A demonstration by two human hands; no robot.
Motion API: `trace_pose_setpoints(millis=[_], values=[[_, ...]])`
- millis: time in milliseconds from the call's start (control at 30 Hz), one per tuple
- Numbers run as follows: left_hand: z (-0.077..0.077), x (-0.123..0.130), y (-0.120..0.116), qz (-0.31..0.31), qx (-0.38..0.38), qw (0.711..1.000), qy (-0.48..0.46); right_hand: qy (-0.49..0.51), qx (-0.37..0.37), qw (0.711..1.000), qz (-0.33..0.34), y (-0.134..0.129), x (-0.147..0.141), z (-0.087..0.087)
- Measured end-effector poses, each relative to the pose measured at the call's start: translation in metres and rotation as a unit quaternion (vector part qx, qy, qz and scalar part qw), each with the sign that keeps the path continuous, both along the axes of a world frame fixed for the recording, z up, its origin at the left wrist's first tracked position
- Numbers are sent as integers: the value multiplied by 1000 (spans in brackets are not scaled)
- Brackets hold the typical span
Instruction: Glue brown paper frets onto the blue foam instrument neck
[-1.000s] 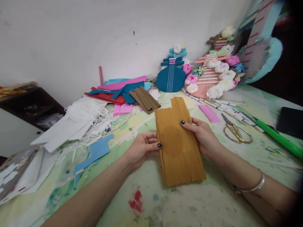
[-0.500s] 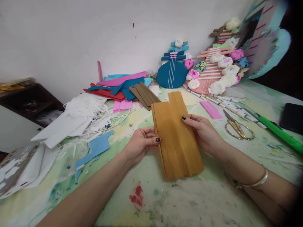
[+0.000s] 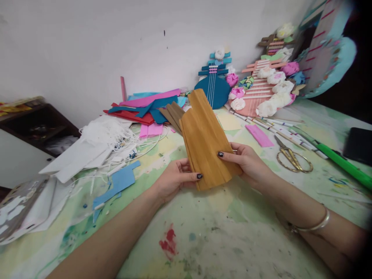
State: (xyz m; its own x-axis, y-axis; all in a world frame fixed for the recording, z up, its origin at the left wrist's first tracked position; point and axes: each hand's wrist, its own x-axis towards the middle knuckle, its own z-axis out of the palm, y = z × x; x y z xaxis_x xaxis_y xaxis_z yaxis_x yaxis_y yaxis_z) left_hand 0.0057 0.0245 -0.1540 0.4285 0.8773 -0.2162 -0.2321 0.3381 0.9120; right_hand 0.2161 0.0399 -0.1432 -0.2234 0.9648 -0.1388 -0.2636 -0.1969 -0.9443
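A folded sheet of mustard-yellow crepe paper (image 3: 205, 143) is held up above the table, tilted with its far end raised. One corner of that far end is cut away in a step. My left hand (image 3: 177, 178) pinches the left edge near the bottom, thumb on top and fingers beneath. On the opposite edge, my right hand (image 3: 245, 161) grips the paper the same way, its thumb lying across the face. Behind the sheet, a folded brown crepe paper (image 3: 173, 114) is partly hidden. Gold-handled scissors (image 3: 292, 155) lie to the right of my right hand.
Blue foam scraps (image 3: 120, 184) and a tangle of white string (image 3: 101, 133) lie at left. Coloured crepe papers (image 3: 151, 104) are heaped at the back. A blue paper instrument (image 3: 212, 87) leans on the wall. Several brushes, a green tool (image 3: 343, 161) and a black phone-like object (image 3: 360, 145) lie right.
The mustard crepe paper has shifted away from me, its far end lifted and swung left over the brown paper. Both hands now hold it nearer its bottom end.
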Motion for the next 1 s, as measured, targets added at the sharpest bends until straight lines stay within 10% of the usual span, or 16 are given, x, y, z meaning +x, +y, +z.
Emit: trace_pose_setpoints(millis=[833, 1000], values=[[1, -2, 5, 83, -25, 996, 33, -51, 34, 998, -26, 10, 6, -7], [1, -6, 8, 132, -27, 990, 40, -407, 170, 894, -73, 16, 14, 3]])
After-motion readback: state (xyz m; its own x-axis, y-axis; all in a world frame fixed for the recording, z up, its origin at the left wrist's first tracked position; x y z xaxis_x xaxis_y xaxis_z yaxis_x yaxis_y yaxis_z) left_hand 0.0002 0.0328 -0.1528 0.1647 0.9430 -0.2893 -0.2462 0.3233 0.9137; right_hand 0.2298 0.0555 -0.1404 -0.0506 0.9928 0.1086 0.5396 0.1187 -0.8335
